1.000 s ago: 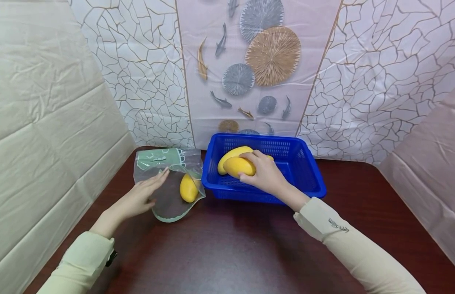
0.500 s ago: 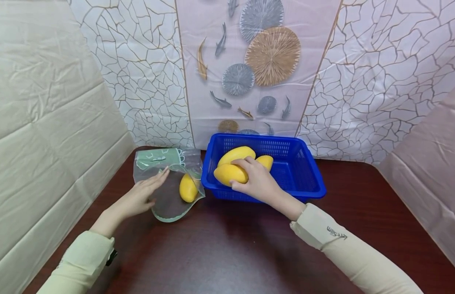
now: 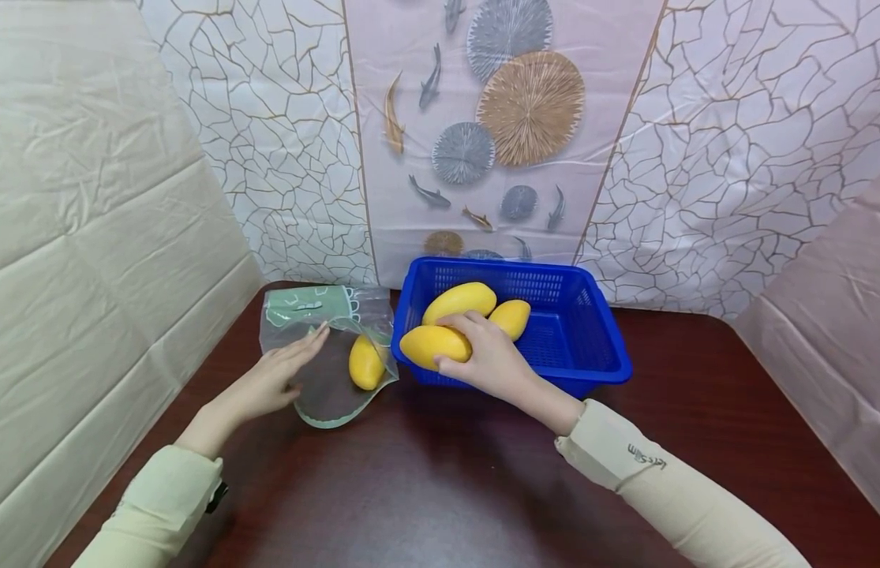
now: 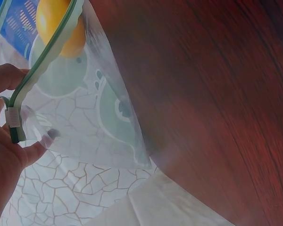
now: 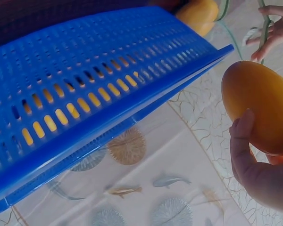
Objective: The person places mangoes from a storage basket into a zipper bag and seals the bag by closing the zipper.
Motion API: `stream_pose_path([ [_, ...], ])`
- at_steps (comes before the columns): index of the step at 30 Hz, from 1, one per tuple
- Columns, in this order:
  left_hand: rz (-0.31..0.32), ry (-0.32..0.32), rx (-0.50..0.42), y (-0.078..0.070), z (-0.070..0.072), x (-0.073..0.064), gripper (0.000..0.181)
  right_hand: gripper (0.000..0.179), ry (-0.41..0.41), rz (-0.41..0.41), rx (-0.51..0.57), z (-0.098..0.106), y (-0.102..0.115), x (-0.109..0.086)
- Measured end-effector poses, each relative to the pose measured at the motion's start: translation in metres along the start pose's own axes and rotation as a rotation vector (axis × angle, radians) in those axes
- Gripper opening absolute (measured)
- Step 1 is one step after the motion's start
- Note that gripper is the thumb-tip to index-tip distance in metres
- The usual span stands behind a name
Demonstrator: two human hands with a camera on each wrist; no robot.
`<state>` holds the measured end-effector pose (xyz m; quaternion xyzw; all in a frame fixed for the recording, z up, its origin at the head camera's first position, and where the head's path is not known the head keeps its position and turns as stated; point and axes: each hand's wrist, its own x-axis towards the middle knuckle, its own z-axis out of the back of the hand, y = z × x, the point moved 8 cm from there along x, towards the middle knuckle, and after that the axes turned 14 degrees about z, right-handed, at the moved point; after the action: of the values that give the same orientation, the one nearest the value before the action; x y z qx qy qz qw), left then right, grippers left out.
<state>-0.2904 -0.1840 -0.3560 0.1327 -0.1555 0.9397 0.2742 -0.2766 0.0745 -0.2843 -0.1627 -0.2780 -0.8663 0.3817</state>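
Note:
A yellow mango (image 3: 432,347) is gripped in my right hand (image 3: 495,356), just above the left front rim of the blue plastic basket (image 3: 582,377). Two more mangoes lie inside, a long one (image 3: 462,300) at the left and a smaller one (image 3: 512,317) beside it. To the left, a clear zip bag (image 3: 308,306) with a green print lies with its mouth spread toward me. One mango (image 3: 367,364) rests in it near the right edge of the mouth. My left hand (image 3: 276,380) holds the bag's mouth at its left corner, by the zip slider (image 4: 12,117).
The dark reddish-brown table (image 3: 440,489) runs under everything. A patterned backdrop (image 3: 411,197) rises right behind the basket and bag, with a pale cloth wall (image 3: 106,237) on the left and another (image 3: 830,252) on the right.
My right hand has lifted the mango from the basket's inside and carried it left and toward me, over the rim. The left hand and bag have stayed put.

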Motion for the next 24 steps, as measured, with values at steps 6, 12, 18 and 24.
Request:
stream_pose_path([
  [6, 0.022, 0.021, -0.007, 0.0, -0.001, 0.003, 0.1, 0.046, -0.017, 0.032, 0.01, -0.004, 0.007, 0.0],
  [12, -0.005, 0.004, -0.01, 0.0, -0.003, 0.002, 0.095, 0.044, -0.001, 0.058, 0.022, -0.012, 0.017, -0.003],
  [18, 0.013, 0.011, -0.003, 0.001, -0.004, -0.002, 0.094, 0.044, 0.041, 0.077, 0.059, -0.025, 0.032, -0.002],
  [24, 0.012, 0.013, -0.005, 0.0, -0.003, -0.001, 0.098, 0.045, 0.095, 0.072, 0.088, -0.037, 0.041, -0.001],
])
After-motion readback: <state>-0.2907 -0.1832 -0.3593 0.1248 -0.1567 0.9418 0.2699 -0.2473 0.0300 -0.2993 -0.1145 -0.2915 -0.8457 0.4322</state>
